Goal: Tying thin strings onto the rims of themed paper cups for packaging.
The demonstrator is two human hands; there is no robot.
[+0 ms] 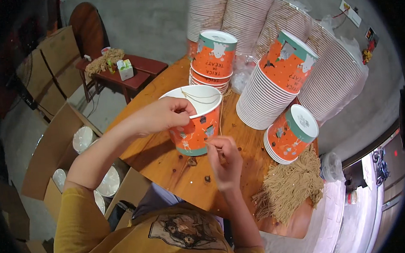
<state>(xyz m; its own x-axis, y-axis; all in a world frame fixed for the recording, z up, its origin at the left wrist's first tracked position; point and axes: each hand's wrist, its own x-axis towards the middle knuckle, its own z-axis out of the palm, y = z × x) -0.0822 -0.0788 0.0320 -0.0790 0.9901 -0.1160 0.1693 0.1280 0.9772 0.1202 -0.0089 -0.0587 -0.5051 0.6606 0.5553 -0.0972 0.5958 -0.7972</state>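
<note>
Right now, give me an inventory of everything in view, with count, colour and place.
Upright paper bucket: one, orange and green, centre of table
Thin cord: count unclear, tan, across that bucket's mouth
Upturned bucket stacks: three, orange and green, table's far and right sides
Tall stacks: at least four, whitish, at the back
Cord bundles: two, tan, table's right end and bench
Table: one, brown wood, centre
Bench: at least one, dark red, back left
Open cardboard box: one, brown, lower left
Round containers: at least four, white, inside box
T-shirt: one, yellow, lower edge
Left hand: one, bare, at bucket's rim
Right hand: one, bare, beside bucket
</note>
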